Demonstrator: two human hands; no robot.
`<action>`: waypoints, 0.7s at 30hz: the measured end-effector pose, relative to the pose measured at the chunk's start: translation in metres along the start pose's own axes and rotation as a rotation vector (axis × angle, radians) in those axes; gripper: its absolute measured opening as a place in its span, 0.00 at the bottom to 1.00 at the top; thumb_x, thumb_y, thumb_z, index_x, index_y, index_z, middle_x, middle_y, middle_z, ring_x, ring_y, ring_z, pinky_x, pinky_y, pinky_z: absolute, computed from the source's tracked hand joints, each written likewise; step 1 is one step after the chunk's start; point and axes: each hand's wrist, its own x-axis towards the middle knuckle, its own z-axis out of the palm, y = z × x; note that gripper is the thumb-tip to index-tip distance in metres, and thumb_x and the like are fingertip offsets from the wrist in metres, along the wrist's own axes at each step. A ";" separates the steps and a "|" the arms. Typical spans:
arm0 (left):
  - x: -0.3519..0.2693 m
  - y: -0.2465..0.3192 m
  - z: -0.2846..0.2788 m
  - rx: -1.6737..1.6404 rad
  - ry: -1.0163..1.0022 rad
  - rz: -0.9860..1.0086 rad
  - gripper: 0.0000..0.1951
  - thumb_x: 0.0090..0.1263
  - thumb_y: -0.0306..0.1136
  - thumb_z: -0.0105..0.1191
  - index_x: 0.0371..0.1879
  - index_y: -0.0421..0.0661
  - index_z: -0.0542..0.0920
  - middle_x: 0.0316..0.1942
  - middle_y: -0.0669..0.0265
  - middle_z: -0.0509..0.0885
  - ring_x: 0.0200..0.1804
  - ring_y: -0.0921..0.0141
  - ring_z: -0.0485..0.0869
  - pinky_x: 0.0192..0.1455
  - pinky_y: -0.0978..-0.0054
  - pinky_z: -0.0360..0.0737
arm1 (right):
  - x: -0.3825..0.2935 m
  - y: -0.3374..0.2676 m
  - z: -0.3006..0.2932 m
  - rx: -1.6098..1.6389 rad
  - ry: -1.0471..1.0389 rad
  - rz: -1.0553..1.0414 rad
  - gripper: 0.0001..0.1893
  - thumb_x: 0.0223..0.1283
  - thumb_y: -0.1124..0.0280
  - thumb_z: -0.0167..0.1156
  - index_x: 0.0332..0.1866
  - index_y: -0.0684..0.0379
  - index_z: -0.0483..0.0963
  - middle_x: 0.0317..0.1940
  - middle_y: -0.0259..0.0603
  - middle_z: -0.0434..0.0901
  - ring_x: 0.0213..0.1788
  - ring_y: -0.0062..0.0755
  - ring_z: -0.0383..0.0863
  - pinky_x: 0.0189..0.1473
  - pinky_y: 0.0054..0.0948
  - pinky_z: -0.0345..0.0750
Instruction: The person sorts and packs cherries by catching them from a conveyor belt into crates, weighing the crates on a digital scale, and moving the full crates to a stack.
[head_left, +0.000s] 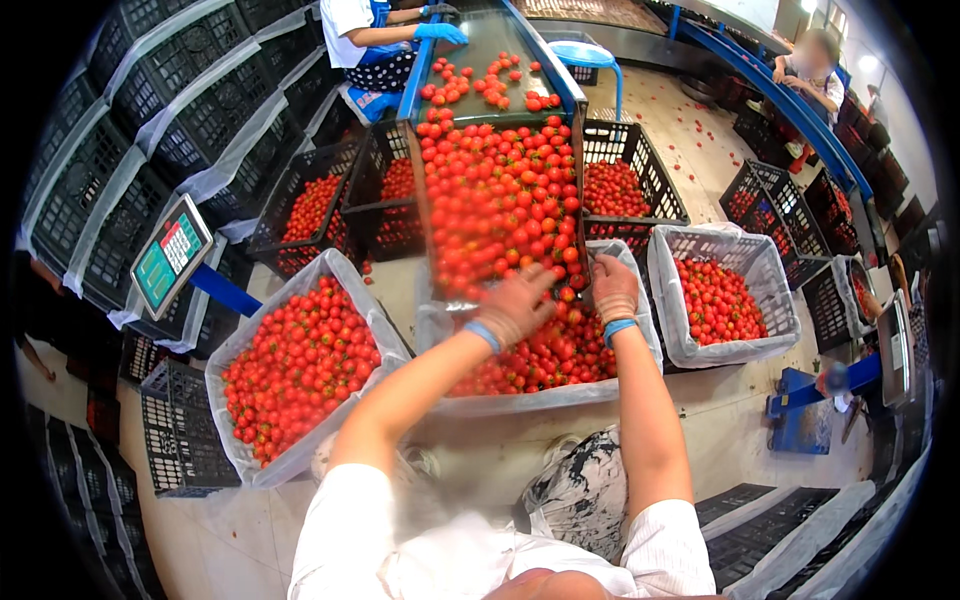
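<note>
Red cherry tomatoes (502, 195) cover the sloping end of a blue-framed conveyor chute (581, 112) in front of me. Below its lip stands a crate lined with white plastic (540, 401), partly filled with tomatoes (566, 360). My left hand (517, 304), in a thin glove with a blue band at the wrist, lies over tomatoes at the lip, fingers spread. My right hand (615, 289), gloved and banded alike, is at the chute's lower right corner, beside the lined crate's rim. Its fingertips are partly hidden, so its grip is unclear.
Lined crates of tomatoes stand left (300, 367) and right (720, 300). Black crates (630, 180) flank the chute. A scale display (172, 255) rises at left beside stacked crates (187, 75). A co-worker's blue-gloved hand (441, 32) is over the belt; another person sits far right.
</note>
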 end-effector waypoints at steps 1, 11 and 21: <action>0.002 -0.013 -0.005 0.006 0.168 -0.020 0.23 0.54 0.36 0.56 0.51 0.48 0.72 0.48 0.56 0.73 0.48 0.57 0.74 0.50 0.67 0.73 | 0.001 -0.001 0.000 -0.012 -0.005 0.008 0.11 0.55 0.62 0.51 0.41 0.50 0.76 0.36 0.50 0.78 0.42 0.52 0.76 0.43 0.41 0.73; 0.055 -0.087 -0.025 0.209 0.137 -0.430 0.13 0.57 0.31 0.53 0.42 0.46 0.78 0.44 0.55 0.78 0.46 0.59 0.78 0.46 0.65 0.75 | 0.002 -0.001 0.000 -0.011 -0.027 0.047 0.12 0.56 0.61 0.51 0.43 0.48 0.76 0.38 0.48 0.78 0.44 0.50 0.76 0.44 0.41 0.73; 0.046 -0.112 -0.040 0.458 -0.087 -0.436 0.09 0.59 0.28 0.51 0.37 0.47 0.81 0.38 0.54 0.81 0.38 0.61 0.82 0.30 0.66 0.79 | 0.001 -0.009 -0.006 -0.001 -0.053 0.056 0.12 0.56 0.62 0.50 0.43 0.51 0.76 0.37 0.49 0.78 0.44 0.50 0.76 0.45 0.42 0.72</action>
